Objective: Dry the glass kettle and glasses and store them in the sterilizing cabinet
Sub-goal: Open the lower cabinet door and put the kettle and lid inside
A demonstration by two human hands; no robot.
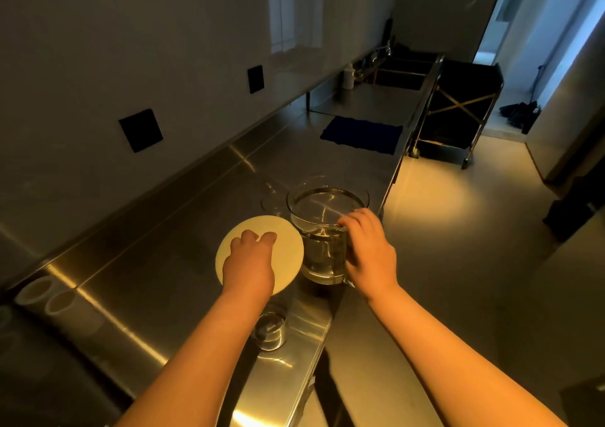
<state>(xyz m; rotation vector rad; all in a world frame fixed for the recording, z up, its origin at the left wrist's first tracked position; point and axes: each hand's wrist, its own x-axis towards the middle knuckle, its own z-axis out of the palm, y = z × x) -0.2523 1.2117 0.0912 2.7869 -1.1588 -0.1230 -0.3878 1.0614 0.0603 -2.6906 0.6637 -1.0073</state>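
Observation:
A clear glass kettle (322, 230) stands near the front edge of the steel counter (157, 262). My right hand (368, 246) grips its handle, fingers curled over the rim. Just left of the kettle lies a round pale disc (288, 246), perhaps a lid or a mat. My left hand (250, 262) rests on it with the fingers curled at its top. A small glass (270, 330) stands under my left forearm near the counter's edge. Another glass (273, 202) stands behind the kettle, faint in the dim light.
A dark blue cloth (361, 135) lies further along the counter. Beyond it are a sink (397, 77) and a white bottle (348, 76). A black trolley (456, 112) stands on the floor to the right. Two rolls (45, 295) lie at the left.

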